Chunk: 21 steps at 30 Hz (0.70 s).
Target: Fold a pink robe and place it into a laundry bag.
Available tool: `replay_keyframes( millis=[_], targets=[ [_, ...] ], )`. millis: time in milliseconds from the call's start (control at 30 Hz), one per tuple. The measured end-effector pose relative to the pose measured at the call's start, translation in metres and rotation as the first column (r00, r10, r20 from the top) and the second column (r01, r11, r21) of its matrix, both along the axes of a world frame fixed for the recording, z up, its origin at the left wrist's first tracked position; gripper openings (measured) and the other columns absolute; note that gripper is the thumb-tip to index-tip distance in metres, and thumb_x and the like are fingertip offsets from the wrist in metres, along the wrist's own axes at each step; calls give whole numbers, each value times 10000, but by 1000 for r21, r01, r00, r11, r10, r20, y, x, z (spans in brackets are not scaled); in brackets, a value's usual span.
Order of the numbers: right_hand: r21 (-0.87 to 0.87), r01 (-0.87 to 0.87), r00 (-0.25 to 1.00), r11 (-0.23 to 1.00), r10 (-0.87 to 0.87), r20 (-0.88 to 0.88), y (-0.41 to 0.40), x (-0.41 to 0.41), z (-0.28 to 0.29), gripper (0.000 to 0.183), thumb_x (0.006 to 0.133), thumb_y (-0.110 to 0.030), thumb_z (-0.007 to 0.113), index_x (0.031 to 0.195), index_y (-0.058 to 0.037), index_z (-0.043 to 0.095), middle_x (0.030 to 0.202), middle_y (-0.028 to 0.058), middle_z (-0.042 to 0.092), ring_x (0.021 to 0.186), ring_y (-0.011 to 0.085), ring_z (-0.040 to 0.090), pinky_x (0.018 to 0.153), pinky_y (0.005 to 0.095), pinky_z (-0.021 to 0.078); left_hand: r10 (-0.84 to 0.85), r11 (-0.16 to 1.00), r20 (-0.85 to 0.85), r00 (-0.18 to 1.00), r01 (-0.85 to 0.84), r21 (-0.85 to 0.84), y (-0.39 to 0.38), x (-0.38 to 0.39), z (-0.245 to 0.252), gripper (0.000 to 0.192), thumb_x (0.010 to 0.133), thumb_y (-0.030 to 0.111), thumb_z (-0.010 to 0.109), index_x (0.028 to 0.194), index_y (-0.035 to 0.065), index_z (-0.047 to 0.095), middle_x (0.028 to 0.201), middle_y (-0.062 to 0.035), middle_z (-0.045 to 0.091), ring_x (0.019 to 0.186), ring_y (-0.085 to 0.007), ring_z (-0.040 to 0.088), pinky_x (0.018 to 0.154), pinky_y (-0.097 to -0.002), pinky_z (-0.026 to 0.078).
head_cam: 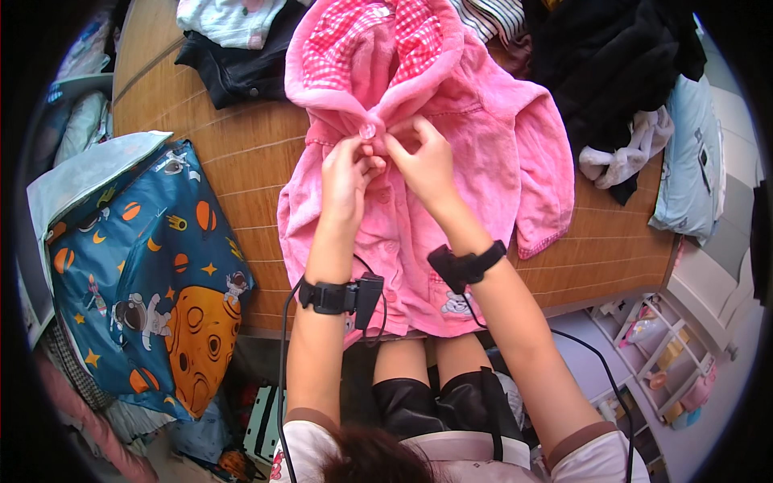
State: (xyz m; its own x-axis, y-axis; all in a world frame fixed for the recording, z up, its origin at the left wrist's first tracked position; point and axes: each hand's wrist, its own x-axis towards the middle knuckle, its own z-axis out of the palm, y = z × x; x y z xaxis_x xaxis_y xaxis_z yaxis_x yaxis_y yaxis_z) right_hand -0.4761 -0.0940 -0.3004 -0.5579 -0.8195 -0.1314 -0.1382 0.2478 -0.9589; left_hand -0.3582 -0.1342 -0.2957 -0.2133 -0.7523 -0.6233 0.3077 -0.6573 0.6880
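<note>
A pink plush hooded jacket (483,151) lies front up before me, its hood lined in pink-and-white gingham (329,57). Both of my hands meet at the collar. My left hand (350,169) has its fingers curled on the front edge, just below a large clear button (366,131). With thumb and index finger, my right hand (423,154) pinches the opposite edge of the cloth. More pink buttons (383,196) run down the front. One sleeve (546,175) is spread to the right, and a bear patch (457,303) marks the lower pocket.
The wooden table (259,211) carries black trousers (235,72) and a white garment (232,21) at the back left. Dark clothes (610,66) and a light-blue pillow (685,163) lie right. A space-print fabric storage bag (151,271) stands left. Cables (284,356) hang from my wrist straps.
</note>
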Motion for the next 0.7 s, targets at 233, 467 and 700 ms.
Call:
replay_keyframes(
  millis=[233, 467, 700],
  targets=[
    [-83, -5, 713, 996, -55, -699, 13, -115, 33, 268, 772, -94, 627, 1030, -39, 583, 1053, 161, 576, 1021, 311, 506, 912, 373, 390, 198, 730, 838, 509, 494, -472, -67, 80, -16, 217, 888, 145, 540, 1035, -15, 550, 959, -103, 623, 883, -212, 594, 809, -323, 468],
    [387, -76, 504, 919, 370, -780, 19, -171, -32, 576, 756, -269, 667, 1247, -53, 458, 1176, 160, 511, 1070, 318, 496, 889, 407, 419, -395, 670, 647, 652, 686, -283, -4, 51, -41, 624, 748, 135, 678, 1266, -18, 365, 1097, -211, 582, 981, -291, 593, 836, -348, 474],
    [412, -136, 806, 901, 342, -482, 100, -118, -24, 437, 737, -232, 654, 1089, -36, 486, 914, 221, 623, 900, 379, 584, 800, 446, 438, -538, 570, 723, 433, 819, -67, 79, 43, -8, 571, 806, 358, 605, 1227, 12, 437, 1010, -304, 595, 1014, -421, 568, 856, -426, 445]
  ],
)
